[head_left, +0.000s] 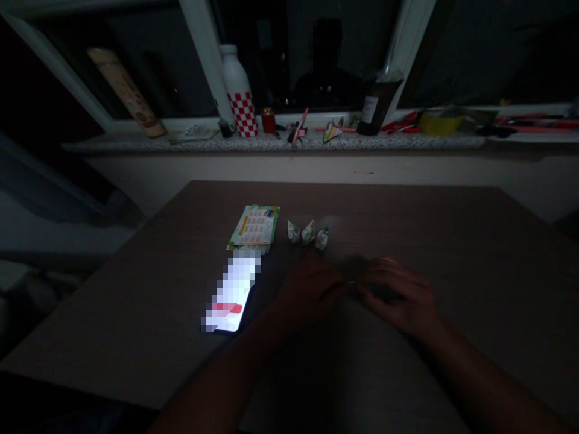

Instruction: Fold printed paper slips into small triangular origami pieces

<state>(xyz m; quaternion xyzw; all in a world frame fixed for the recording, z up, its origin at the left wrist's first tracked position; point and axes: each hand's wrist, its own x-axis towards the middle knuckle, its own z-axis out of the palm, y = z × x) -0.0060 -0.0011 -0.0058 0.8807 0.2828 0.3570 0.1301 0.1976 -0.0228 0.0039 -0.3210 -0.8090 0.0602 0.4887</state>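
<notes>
My left hand (314,288) and my right hand (400,292) are close together above the table, fingertips almost meeting. Both have their fingers closed in a pinch. A tiny pale sliver (351,283) shows between the fingertips; it is too small and dark to name. Just beyond my left hand stand three small folded paper pieces (308,232) in a row, printed in green and white. Left of them lies a stack of printed cards (256,226) with calendar-like grids. A phone (233,292) with a bright, partly blurred screen rests nearer, left of my left hand.
The brown table (474,241) reaches a wall below a granite windowsill (271,143). On the sill are a white bottle with red checks (239,90), a small red jar (268,120), a dark labelled container (377,105), a tall tube (126,90) and red tools (402,123). The room is dim.
</notes>
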